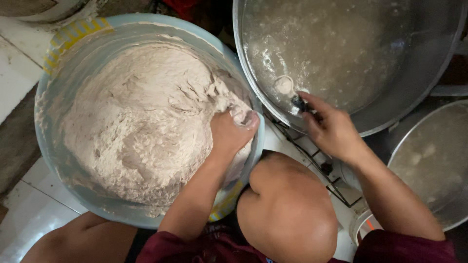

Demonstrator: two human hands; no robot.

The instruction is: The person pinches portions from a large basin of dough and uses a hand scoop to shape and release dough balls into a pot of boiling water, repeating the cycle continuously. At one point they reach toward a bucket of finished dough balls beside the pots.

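Observation:
A big light-blue plastic basin [48,141] holds a large mound of pale, sticky dough [141,122]. My left hand [231,131] presses into the dough at the basin's right rim, its fingers curled into the paste. My right hand [329,127] reaches over the edge of a wide metal pot [429,73] of cloudy, bubbling liquid and grips the dark handle of a spoon [287,90]. The spoon's bowl carries a small lump of dough just over the liquid.
A second metal pan [434,160] with cloudy liquid sits at the right edge. My bent knee [287,204] rises between the basin and the pots. A wire rack [317,156] lies under the pot. White floor tiles [29,219] show at the left.

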